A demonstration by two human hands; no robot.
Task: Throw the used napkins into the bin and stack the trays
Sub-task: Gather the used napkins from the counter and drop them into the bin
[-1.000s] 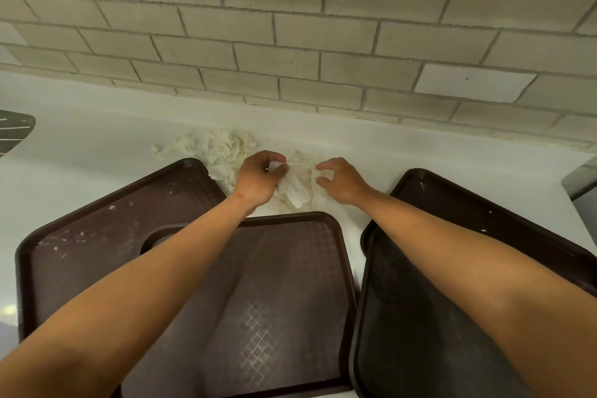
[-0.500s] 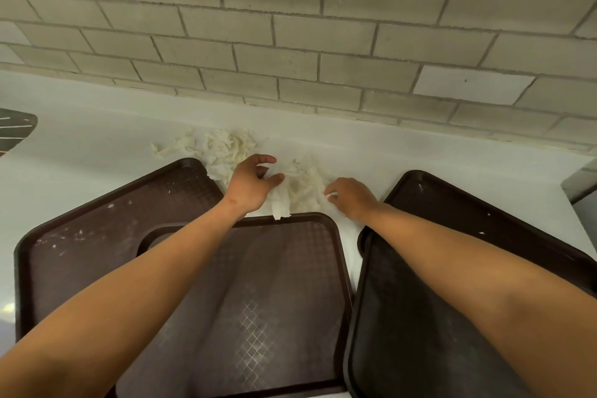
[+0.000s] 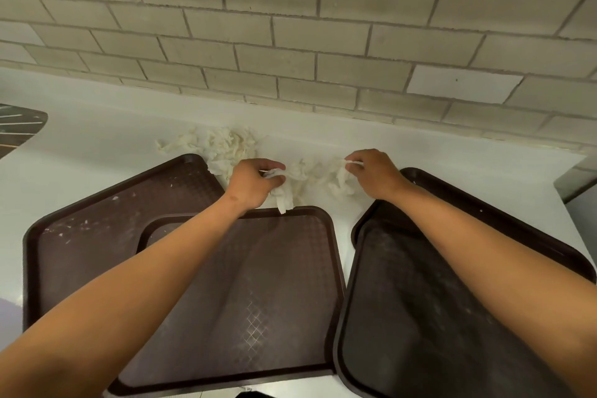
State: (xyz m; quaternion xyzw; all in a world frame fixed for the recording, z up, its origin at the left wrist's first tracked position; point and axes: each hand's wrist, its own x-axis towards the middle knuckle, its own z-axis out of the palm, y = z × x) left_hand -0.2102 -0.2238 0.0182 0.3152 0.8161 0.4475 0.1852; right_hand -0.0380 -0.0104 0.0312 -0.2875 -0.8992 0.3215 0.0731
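Trays cover most of the near worktop [image 3: 80, 145]: a left tray [image 3: 97, 220] carrying only scattered white crumbs, a middle tray [image 3: 258, 284] lying partly on top of it and bare inside, and at the right two more, a front tray [image 3: 403, 317] overlapping a rear tray [image 3: 517, 226], both holding nothing but a few specks. Napkins lie on the white worktop behind the trays, against the brick wall [image 3: 290, 26]. One crumpled pile [image 3: 226, 149] sits just beyond the left tray's far corner. A second wad [image 3: 315, 174] lies between the hands. The left hand [image 3: 252, 182] curls round one end of this wad, a strip of paper hanging from it to the middle tray's far rim. The right hand [image 3: 376, 173] pinches the other end with its fingers bent. A dark slatted object [image 3: 19, 126] shows at the far left edge.
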